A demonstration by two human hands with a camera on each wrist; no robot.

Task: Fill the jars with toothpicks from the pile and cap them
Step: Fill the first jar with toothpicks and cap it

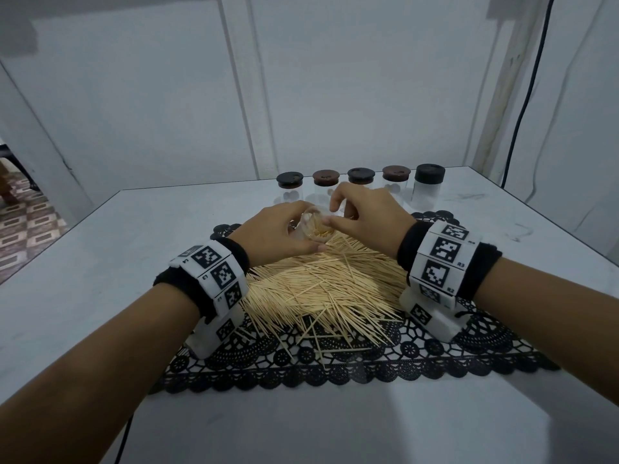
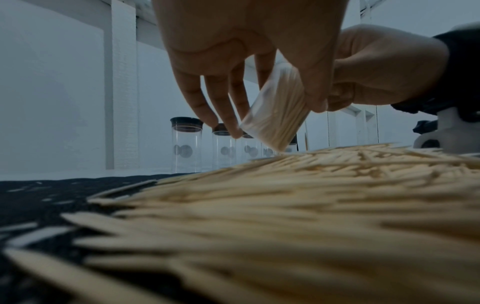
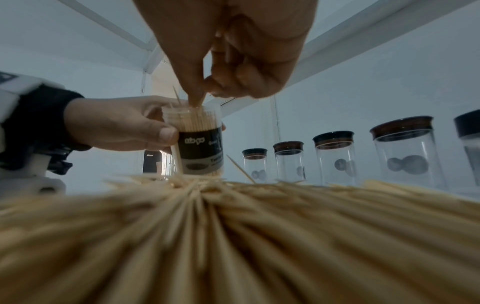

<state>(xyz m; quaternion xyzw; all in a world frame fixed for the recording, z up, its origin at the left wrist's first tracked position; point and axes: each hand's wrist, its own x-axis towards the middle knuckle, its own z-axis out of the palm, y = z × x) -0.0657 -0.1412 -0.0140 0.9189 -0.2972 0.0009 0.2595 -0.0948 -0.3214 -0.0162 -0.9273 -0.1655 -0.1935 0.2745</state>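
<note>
My left hand grips a small clear jar packed with toothpicks, tilted over the far end of the toothpick pile. The jar has a black label and no cap, and its base hangs just above the pile. My right hand is at the jar's mouth. Its thumb and forefinger pinch a few toothpicks there, and one toothpick sticks up beside them. From the left wrist, the jar shows between my left thumb and fingers, with the right hand behind it.
Several empty clear jars with dark caps stand in a row at the back of the white table. The pile lies on a black lace mat. A black cable hangs at the right wall. The table's left edge drops to a tiled floor.
</note>
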